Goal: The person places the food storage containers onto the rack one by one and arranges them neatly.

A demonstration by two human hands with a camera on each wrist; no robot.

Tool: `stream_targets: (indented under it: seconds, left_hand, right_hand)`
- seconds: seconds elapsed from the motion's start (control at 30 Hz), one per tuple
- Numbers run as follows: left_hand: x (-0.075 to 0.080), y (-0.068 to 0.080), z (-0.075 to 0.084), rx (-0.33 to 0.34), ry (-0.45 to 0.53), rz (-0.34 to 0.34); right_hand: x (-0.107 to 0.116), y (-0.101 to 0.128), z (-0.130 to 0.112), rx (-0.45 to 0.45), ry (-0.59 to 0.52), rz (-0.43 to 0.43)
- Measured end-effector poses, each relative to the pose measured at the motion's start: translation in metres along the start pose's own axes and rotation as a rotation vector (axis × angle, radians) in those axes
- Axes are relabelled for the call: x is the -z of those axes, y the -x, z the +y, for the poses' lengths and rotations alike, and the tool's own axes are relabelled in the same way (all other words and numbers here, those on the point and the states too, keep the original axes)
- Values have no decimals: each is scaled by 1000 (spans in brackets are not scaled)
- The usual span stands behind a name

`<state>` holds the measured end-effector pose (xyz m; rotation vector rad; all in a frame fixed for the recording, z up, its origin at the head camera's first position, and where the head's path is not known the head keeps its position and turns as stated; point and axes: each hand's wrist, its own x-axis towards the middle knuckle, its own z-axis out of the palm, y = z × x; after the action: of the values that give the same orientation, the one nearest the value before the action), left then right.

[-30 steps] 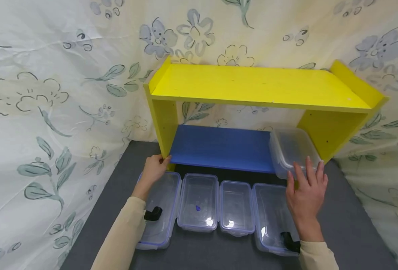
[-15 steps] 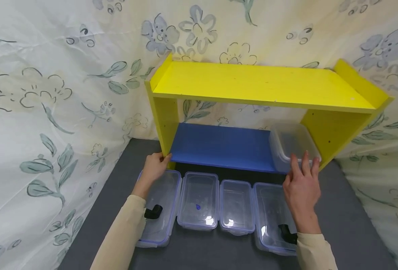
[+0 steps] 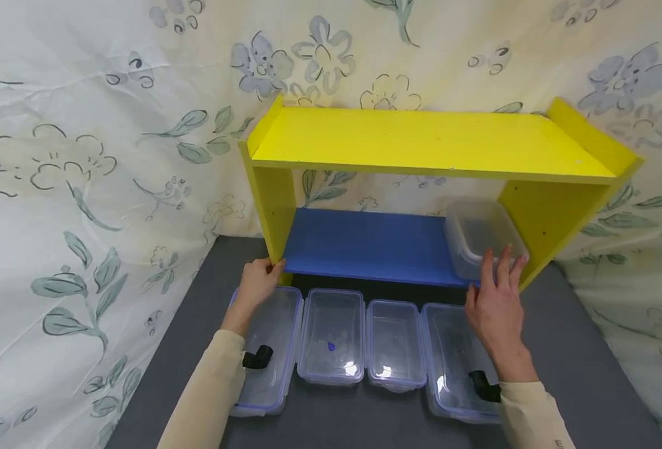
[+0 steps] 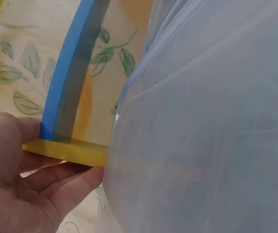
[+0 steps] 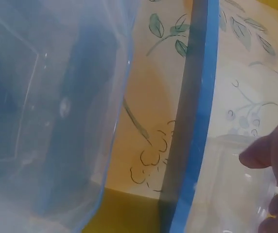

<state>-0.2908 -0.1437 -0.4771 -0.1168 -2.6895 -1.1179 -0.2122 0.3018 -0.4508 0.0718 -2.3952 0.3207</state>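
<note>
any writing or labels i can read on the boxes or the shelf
None can be read.
Embossed marks on the clear box wall in the right wrist view: too blurred to read.
Small blue mark in the second container of the front row: too small to tell whether it is text.
The yellow shelf and the blue board carry no lettering.

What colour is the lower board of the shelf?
Blue; the lower board sits under a yellow top, clearest in the head view.

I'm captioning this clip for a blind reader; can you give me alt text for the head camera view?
A person's right hand presses straight fingers against a clear plastic container on the blue lower board of a yellow shelf, while the left hand grips the shelf's left leg. Four clear lidded containers lie in a row in front.
</note>
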Motion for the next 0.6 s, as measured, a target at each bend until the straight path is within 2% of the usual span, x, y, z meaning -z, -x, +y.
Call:
stream_targets:
  seconds: [0.13, 0.37, 0.6]
  left_hand:
    - [1, 0, -1, -18, -19, 4]
    - [2, 5, 0, -12, -25, 6]
    - [2, 3, 3, -10, -20, 5]
  right_hand:
    - [6, 5, -3, -30, -66, 12]
    - [26, 18, -7, -238, -164, -21]
    - [33, 29, 8, -234, -145, -66]
